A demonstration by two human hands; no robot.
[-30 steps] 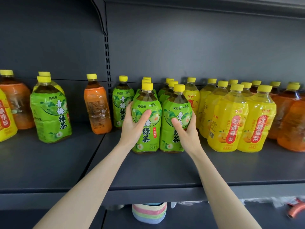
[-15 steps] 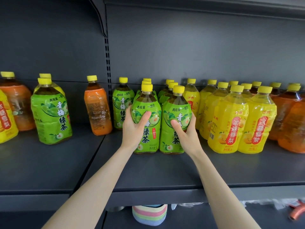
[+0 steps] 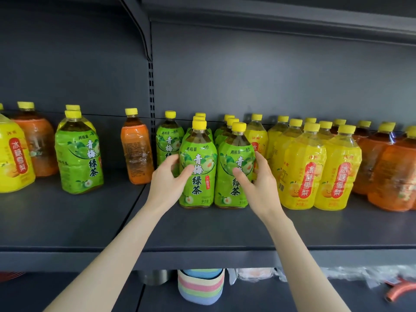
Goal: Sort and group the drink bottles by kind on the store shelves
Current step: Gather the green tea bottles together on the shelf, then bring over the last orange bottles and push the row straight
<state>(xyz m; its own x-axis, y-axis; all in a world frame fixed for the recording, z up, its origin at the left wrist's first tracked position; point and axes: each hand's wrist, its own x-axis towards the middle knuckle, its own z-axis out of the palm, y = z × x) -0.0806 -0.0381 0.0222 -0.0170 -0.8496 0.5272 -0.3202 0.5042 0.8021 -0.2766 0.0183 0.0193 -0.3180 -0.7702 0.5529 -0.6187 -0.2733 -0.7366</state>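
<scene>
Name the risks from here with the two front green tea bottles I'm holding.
1. The right hand squeezes between the right green tea bottle and the yellow pear drink bottles; a sideways nudge may tip those.
2. The left hand and left green tea bottle stand just ahead of the rear green tea bottles; pushing back might knock them over.

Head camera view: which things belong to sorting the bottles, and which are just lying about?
Job: green tea bottles, yellow pear-drink bottles, orange drink bottles, shelf, left hand, right hand.
Lying about, below the shelf: striped woven item, crumpled plastic, orange tube.
</scene>
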